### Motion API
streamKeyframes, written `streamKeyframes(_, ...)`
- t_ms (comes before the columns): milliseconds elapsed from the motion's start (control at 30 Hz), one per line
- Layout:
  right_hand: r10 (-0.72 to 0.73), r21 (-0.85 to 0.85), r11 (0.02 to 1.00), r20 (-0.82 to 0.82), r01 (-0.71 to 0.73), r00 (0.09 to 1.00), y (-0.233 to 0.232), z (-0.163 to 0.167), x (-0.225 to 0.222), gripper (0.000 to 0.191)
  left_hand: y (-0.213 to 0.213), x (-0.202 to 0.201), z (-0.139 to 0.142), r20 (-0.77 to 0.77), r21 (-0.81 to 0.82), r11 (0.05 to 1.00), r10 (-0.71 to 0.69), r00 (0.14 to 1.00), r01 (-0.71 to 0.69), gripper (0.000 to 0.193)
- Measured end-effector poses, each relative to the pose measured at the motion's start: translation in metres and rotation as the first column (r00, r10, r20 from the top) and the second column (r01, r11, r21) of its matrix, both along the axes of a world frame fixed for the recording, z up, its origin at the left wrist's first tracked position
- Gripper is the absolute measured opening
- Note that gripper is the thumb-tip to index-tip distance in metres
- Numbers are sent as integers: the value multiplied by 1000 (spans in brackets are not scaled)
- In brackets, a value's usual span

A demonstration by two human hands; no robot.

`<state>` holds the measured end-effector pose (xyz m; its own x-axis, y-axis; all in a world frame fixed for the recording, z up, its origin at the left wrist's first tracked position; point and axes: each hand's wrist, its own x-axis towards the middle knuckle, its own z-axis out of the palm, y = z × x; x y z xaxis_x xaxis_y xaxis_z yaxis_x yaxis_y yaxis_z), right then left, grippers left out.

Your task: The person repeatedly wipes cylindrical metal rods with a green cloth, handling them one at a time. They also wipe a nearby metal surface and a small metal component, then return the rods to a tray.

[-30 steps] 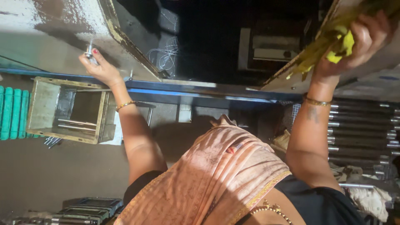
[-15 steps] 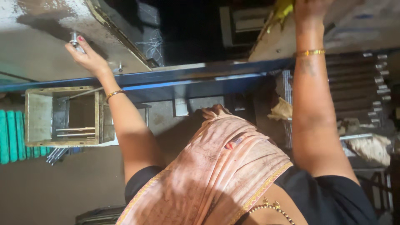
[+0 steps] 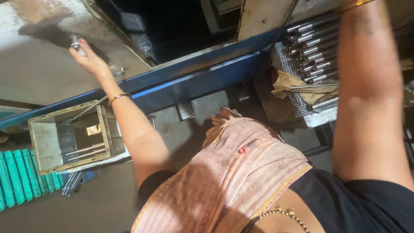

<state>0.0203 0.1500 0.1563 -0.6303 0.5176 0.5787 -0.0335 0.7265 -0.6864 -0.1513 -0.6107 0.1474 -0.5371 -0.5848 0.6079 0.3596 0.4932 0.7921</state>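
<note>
Left hand [image 3: 88, 60] grip closed on small metal knob [image 3: 75, 42] as before, right hand now out of frame, yellow cloth gone.

The left hand [image 3: 88, 60] grips a small metal knob [image 3: 76, 43] on a grey machine panel [image 3: 39, 73]. Below sits an open box [image 3: 71, 138] holding rods [image 3: 84, 152].

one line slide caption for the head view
Head view: left hand grips a small metal knob on a machine panel; an open metal box holding rods sits below, right hand out of frame.
</note>
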Motion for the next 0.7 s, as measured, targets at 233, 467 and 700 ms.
streamKeyframes(233, -83, -48, 995, 118, 89, 990, 31, -10, 47, 48, 40, -6, -15, 42, 14, 999, -37, 998, 37, 31)
streamKeyframes(467, -68, -46, 996, 162, 76, 984, 34, -1, 40, 52, 86, -3, -36, 32, 49, 994, -100, 995, 98, 29)
streamKeyframes(700, 66, 26, 997, 167, -72, 984, 10, 42, -23, 56, 132, -2, -64, 60, 83, 983, -170, 984, 165, 27)
